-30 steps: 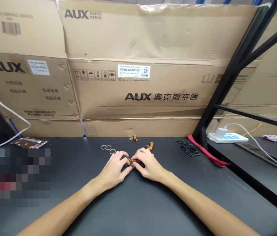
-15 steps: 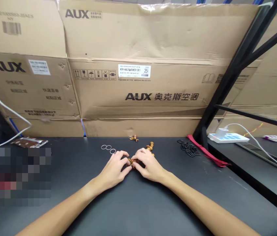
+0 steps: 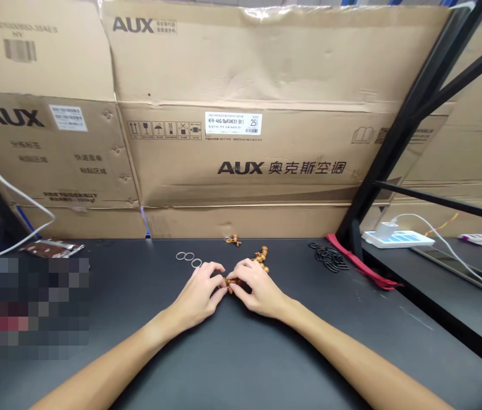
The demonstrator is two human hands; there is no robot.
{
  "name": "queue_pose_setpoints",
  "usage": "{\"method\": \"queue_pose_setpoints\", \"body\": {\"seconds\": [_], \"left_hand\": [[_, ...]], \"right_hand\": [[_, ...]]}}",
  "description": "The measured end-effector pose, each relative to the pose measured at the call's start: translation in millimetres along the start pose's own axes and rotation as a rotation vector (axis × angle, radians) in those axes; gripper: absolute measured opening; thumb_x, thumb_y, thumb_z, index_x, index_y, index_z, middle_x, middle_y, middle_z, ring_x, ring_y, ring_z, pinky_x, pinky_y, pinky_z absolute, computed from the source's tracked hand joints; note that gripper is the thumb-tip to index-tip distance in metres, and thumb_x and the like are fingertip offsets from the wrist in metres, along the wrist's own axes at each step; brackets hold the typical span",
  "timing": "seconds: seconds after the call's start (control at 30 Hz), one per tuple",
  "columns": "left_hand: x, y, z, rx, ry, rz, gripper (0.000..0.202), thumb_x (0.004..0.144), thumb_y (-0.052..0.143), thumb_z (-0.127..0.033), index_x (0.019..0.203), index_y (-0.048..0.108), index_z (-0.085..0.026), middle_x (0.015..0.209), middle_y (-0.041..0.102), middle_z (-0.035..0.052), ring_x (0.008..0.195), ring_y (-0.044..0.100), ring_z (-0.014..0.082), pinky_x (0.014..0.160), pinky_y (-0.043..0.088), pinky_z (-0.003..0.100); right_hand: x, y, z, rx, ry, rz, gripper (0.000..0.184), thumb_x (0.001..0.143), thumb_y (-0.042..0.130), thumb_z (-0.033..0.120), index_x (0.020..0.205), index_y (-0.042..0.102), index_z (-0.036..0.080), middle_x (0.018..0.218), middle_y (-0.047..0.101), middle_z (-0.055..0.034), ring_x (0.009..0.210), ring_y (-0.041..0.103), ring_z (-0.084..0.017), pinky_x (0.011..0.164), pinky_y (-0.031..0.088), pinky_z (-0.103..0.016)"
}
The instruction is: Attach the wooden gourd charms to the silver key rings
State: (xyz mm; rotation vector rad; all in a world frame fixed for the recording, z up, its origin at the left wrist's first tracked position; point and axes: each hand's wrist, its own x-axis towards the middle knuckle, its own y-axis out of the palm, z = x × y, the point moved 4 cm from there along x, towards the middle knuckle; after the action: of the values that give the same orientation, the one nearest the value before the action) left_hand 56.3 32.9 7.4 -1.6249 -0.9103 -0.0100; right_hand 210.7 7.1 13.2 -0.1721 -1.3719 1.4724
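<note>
Between my two hands, just above the black tabletop (image 3: pixel 232 353), is a small brown gourd-shaped charm (image 3: pixel 231 287), partly covered by fingers. My left hand (image 3: pixel 200 290) pinches its left end, where a ring may sit, too small to make out. With thumb and fingers, my right hand (image 3: pixel 253 287) grips the charm from the right. More brown gourd charms (image 3: pixel 263 253) lie right behind my right hand, partly hidden by it. Three metal split rings (image 3: pixel 188 257) lie flat beyond my left hand. A charm with a ring (image 3: pixel 235 241) rests near the carton.
Several black oval clips (image 3: pixel 330 257) lie at right, beside a red strap (image 3: pixel 363 265) and a black metal frame (image 3: pixel 358 199). Large cartons (image 3: pixel 241 188) wall off the back. A white power strip (image 3: pixel 399 238) stands at far right, a foil packet (image 3: pixel 52 248) at left.
Both hands stay in nearly the same place. The charm between the fingers has shifted slightly, and the fingertips have moved a little around it.
</note>
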Motion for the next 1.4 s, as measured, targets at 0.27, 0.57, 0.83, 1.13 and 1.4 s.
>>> {"method": "queue_pose_setpoints", "body": {"seconds": [0.27,0.57,0.83,1.13,1.4], "left_hand": [[0,0.1,0,0.004,-0.014,-0.005,0.010,0.087,0.053,-0.023,0.081,0.060,-0.020,0.112,0.054,0.0069,0.103,0.052,0.0228,0.095,0.042,0.045],[1,-1.7,-1,0.012,0.011,-0.006,0.014,0.089,0.050,-0.019,0.081,0.061,-0.020,0.113,0.055,0.0062,0.103,0.052,0.0220,0.093,0.042,0.043],[1,-1.7,-2,0.004,0.004,-0.031,0.010,0.087,0.053,-0.021,0.081,0.061,-0.020,0.111,0.056,0.0065,0.102,0.053,0.0220,0.092,0.044,0.041],[1,-2.6,-3,0.021,0.026,-0.028,0.015,0.089,0.049,-0.019,0.081,0.061,-0.020,0.113,0.055,0.0066,0.101,0.053,0.0218,0.090,0.044,0.041],[0,-3.6,6,0.178,0.005,-0.058,0.013,0.087,0.049,-0.018,0.079,0.059,-0.018,0.111,0.055,0.0095,0.102,0.053,0.0252,0.087,0.045,0.043]], "right_hand": [[-2,1,-10,-0.020,0.044,-0.036,0.012,0.086,0.054,0.016,0.094,0.062,0.020,0.086,0.065,-0.0049,0.092,0.053,-0.022,0.085,0.041,-0.039],[-1,-1,-11,-0.039,0.059,-0.051,0.013,0.084,0.054,0.013,0.094,0.062,0.019,0.086,0.065,-0.0053,0.092,0.053,-0.021,0.085,0.042,-0.038],[-1,0,2,0.019,0.001,-0.014,0.013,0.085,0.054,0.015,0.094,0.062,0.021,0.087,0.066,-0.0047,0.092,0.054,-0.021,0.085,0.042,-0.037],[-1,-5,-22,-0.081,0.123,-0.086,0.009,0.086,0.053,0.017,0.088,0.062,0.020,0.083,0.064,-0.0049,0.088,0.053,-0.021,0.084,0.041,-0.039],[-1,-7,-21,-0.143,0.078,-0.074,0.012,0.088,0.053,0.018,0.093,0.063,0.021,0.088,0.066,-0.0053,0.092,0.052,-0.021,0.087,0.039,-0.039]]}}
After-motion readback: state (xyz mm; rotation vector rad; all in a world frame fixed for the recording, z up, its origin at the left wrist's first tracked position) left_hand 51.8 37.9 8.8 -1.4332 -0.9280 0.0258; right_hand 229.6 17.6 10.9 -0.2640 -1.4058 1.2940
